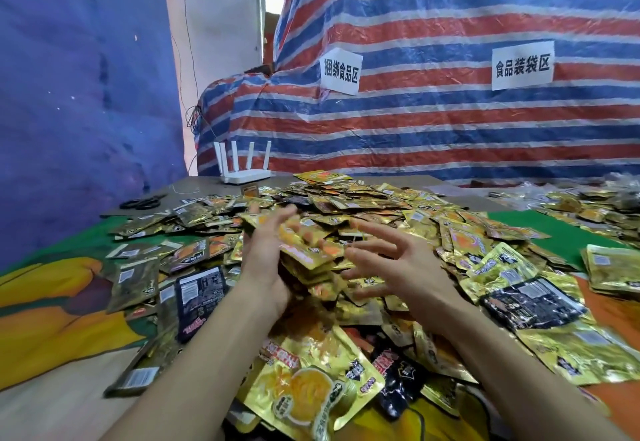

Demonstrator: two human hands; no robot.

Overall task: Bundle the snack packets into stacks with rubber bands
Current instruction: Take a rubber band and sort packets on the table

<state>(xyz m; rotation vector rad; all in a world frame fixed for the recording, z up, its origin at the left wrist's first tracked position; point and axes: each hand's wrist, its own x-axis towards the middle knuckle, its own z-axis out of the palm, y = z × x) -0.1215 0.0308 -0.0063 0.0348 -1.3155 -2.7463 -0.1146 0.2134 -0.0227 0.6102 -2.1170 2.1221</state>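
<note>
A table (52,305) draped in a green, orange and yellow cloth fills the lower view. Behind it, from 12 to 3 o'clock, hangs a red, white and blue striped tarp (450,121) bearing two white paper signs (341,71). A blue sheet (76,94) covers the wall at 9 o'clock. At the table's far edge, about 11 o'clock, stand a white router (242,173) with upright antennas and, left of it, black scissors (142,203).

A wide heap of snack packets (363,205), mostly shiny gold with a few black, spreads from the centre out toward 3 and 6 o'clock.

At the centre, the left hand (265,267) holds a stack of packets (308,257) above the heap. The palm faces right against the stack's side, and the fingers reach up and curl round its far edge; they are blurred.

The right hand (401,267) sits just beside the stack at its 3 o'clock side. Its fingers (374,229) are spread wide apart and slightly bent, pointing left toward the stack. Whether they touch it, or carry a rubber band, cannot be told.

Both bare forearms rise from 6 o'clock, angling inward toward the centre.
</note>
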